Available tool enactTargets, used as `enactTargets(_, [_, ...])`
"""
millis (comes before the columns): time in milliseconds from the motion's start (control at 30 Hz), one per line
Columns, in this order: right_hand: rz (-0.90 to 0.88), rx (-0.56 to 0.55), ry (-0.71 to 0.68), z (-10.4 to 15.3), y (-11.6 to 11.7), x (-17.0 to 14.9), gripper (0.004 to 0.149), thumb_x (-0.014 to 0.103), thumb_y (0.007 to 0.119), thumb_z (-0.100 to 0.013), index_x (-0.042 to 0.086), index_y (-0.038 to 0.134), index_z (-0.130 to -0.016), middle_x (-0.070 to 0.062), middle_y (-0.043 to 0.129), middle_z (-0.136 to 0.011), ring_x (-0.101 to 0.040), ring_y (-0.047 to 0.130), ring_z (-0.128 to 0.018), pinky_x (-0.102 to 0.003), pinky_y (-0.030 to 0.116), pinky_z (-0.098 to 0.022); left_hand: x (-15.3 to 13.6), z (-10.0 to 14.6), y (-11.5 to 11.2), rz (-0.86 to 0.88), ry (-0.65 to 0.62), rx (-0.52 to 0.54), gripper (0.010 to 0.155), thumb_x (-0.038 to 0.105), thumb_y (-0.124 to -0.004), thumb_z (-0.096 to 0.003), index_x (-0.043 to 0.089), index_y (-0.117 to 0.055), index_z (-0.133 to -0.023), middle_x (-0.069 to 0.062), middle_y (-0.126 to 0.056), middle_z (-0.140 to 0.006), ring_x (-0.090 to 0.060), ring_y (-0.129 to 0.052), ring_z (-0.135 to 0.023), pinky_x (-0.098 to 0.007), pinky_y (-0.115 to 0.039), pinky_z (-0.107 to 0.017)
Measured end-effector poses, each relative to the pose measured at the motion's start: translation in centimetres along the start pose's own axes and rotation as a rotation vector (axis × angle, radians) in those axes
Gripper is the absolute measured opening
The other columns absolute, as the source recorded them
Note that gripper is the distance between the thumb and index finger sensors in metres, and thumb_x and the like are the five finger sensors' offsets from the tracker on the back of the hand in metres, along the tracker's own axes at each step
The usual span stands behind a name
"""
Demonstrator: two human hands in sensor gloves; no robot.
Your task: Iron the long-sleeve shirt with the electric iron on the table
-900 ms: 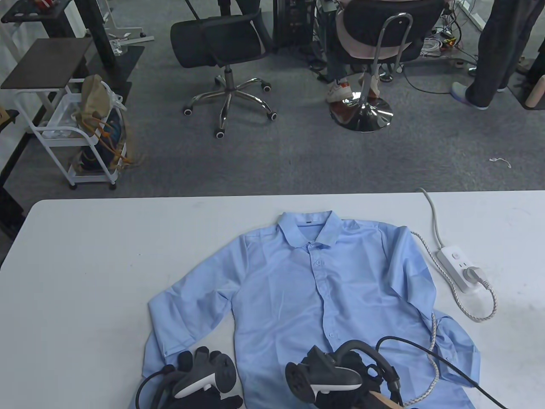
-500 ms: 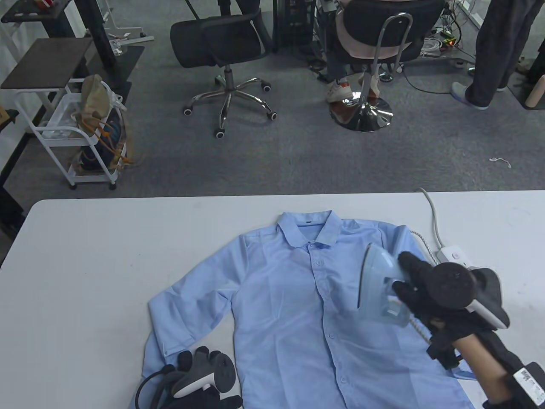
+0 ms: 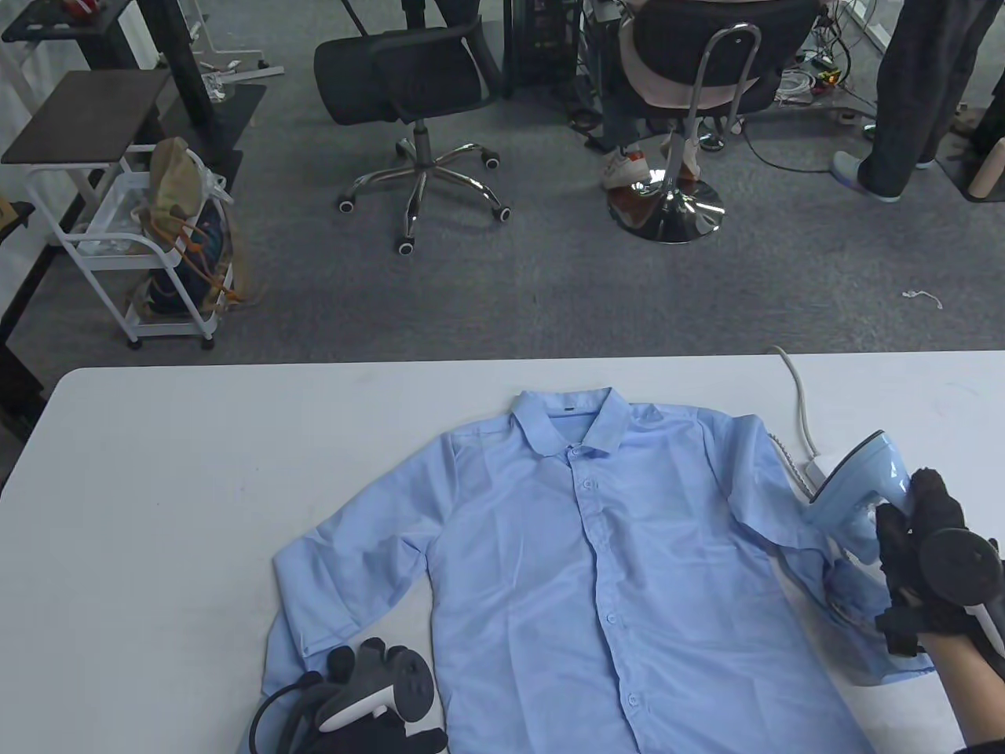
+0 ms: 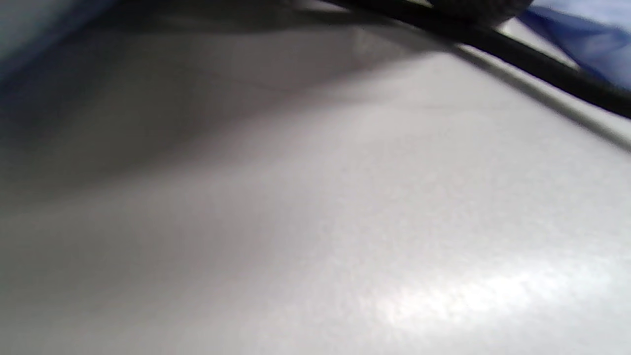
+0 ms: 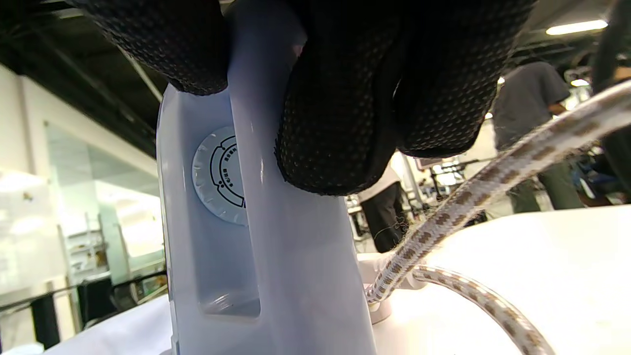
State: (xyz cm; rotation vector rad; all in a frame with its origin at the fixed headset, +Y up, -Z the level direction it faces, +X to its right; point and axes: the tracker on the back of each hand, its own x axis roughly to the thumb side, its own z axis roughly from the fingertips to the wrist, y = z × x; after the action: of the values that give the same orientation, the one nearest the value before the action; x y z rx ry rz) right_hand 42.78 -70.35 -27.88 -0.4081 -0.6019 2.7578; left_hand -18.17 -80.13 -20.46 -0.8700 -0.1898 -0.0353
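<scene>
Pale-blue plastic electric iron [image 3: 860,491], gripped by right hand [image 3: 930,565], upright beside light-blue long-sleeve shirt [image 3: 589,565] (flat on table); left hand [image 3: 369,695] relaxed at hem; likely parking step, resume pressing next.

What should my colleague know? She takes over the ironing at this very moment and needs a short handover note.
Right hand grips the iron by its handle, tipped up at the table's right side, beside the shirt's sleeve.
Left hand lies at the near edge by the shirt's other sleeve, holding nothing.
Shirt lies flat, buttoned, collar away from you.
Iron's cord runs toward the power strip.
Whether any part is ironed cannot be told; sleeves still look creased.
</scene>
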Motion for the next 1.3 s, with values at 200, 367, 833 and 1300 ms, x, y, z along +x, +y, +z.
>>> enactTargets(200, [0.085,0.057,-0.072,0.0,1.3,1.2,0.066,0.032,0.081,-0.060,-0.001,0.050,-0.108,-0.025,0.074,-0.094,-0.027,0.107,-0.043,-0.058,0.089,-0.050,0.0,0.0,0.0,0.001,0.002,0.000,0.107,0.070,-0.050,-0.0507,0.006,0.015,-0.107,-0.034,0.019,-0.107,-0.068,0.009,-0.098,-0.087,-0.008,-0.058])
enactTargets(367, [0.120,0.092,-0.174,0.4,3.5,4.5,0.067,0.033,0.080,-0.060,0.000,0.047,-0.108,-0.024,0.072,-0.094,-0.027,0.107,-0.043,-0.057,0.090,-0.051,0.0,0.0,0.0,0.005,0.004,0.000,0.107,0.070,-0.050,-0.0507,0.006,0.015,-0.107,-0.033,0.019,-0.107,-0.068,0.009,-0.098,-0.086,-0.008,-0.058])
enactTargets(833, [-0.081,0.139,-0.092,-2.8,7.9,3.3,0.066,0.030,0.078,-0.058,0.005,0.043,-0.108,-0.021,0.069,-0.100,-0.029,0.107,-0.057,-0.059,0.083,-0.059,-0.2,-0.1,0.0,0.009,0.001,0.001,0.107,0.070,-0.050,-0.0508,0.007,0.016,-0.107,-0.033,0.020,-0.107,-0.068,0.009,-0.098,-0.086,-0.008,-0.058])
enactTargets(1300, [-0.256,-0.077,-0.233,-1.1,-1.7,2.4,0.078,0.049,0.076,-0.057,0.001,0.045,-0.110,-0.028,0.064,-0.100,-0.035,0.098,-0.058,-0.065,0.077,-0.052,-2.1,2.3,2.2,0.077,-0.017,0.255,0.103,0.068,-0.054,-0.0527,0.007,0.005,-0.113,-0.036,0.007,-0.113,-0.065,-0.008,-0.107,-0.086,-0.013,-0.060])
